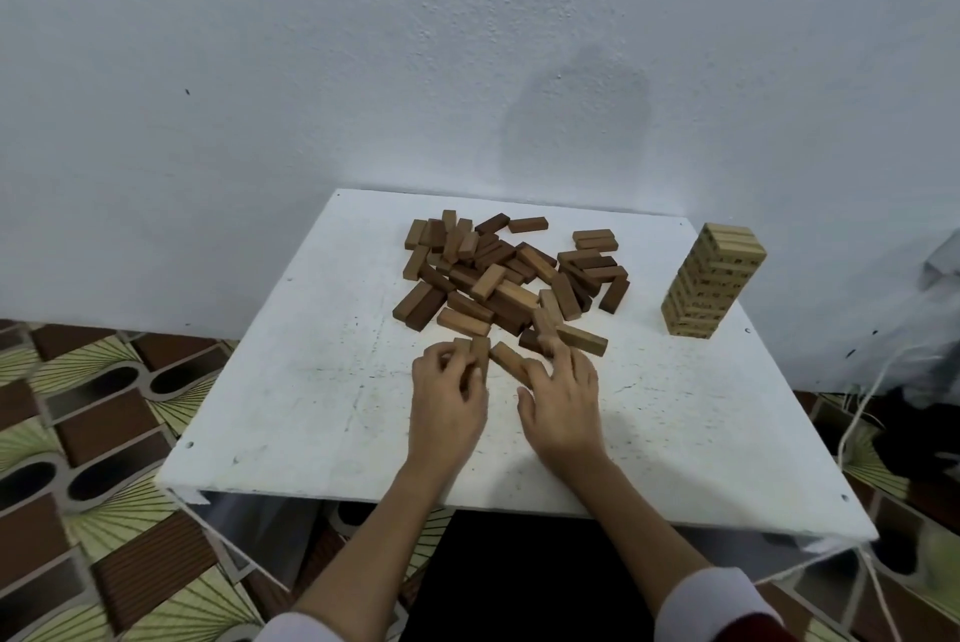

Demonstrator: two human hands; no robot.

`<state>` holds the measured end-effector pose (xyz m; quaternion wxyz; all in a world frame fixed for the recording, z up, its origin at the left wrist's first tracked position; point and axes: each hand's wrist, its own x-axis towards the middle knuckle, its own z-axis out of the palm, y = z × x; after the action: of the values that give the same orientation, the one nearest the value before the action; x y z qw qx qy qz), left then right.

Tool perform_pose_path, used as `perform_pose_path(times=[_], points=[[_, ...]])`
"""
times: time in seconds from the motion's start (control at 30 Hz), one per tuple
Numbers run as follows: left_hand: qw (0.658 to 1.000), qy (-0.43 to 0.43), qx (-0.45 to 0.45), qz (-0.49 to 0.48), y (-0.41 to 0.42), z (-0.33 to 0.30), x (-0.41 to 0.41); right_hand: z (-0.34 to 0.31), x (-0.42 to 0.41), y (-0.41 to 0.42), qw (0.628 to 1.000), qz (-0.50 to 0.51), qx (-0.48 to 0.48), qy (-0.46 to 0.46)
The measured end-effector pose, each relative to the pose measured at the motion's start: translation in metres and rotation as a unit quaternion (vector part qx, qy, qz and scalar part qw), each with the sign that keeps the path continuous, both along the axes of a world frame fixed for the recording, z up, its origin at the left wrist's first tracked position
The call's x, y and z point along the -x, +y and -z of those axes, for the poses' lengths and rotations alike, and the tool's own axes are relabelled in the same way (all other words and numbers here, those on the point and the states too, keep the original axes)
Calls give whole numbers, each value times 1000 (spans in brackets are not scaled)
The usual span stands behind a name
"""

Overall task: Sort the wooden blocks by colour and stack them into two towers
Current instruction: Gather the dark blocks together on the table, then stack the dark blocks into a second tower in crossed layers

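Gripping a block [480, 353] upright, the left hand [449, 394] could tip it; the right hand [563, 400], fingers spread, seemingly touching another, may scatter the pile [506, 278] at twelve o'clock.

White table [322, 381] w/ blocks [498, 278], tower [711, 288]

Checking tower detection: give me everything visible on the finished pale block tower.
The pale tower stands upright near the table's far right edge, well apart from the loose brown pile. It looks like light, unstained wood, built of many stacked layers, with the top layer showing parallel blocks side by side. Dark markings show on some block faces, too small to read. It looks square and even. Neither hand touches it; only the table does.
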<state>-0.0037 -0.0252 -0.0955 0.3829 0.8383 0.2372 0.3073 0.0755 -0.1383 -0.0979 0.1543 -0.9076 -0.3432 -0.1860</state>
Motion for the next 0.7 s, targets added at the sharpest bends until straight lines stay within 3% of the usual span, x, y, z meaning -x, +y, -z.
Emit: perform_pose_path(times=[0.07, 0.2, 0.33, 0.47, 0.7], points=[[1000, 0, -11, 20, 1, 2, 0, -1, 1, -3, 998, -48, -20, 33], [998, -9, -1, 64, 3, 6, 2, -3, 5, -11, 965, -148, -105, 188], [984, 34, 29, 175, 12, 4, 13, -8, 8, -25, 929, -163, -184, 277], [957, 117, 46, 262, 13, -9, 22, -16, 11, -40, 907, -147, -168, 358], [943, 127, 91, 293, 4, -18, 21, -18, 7, -52, 902, -153, -101, 391]])
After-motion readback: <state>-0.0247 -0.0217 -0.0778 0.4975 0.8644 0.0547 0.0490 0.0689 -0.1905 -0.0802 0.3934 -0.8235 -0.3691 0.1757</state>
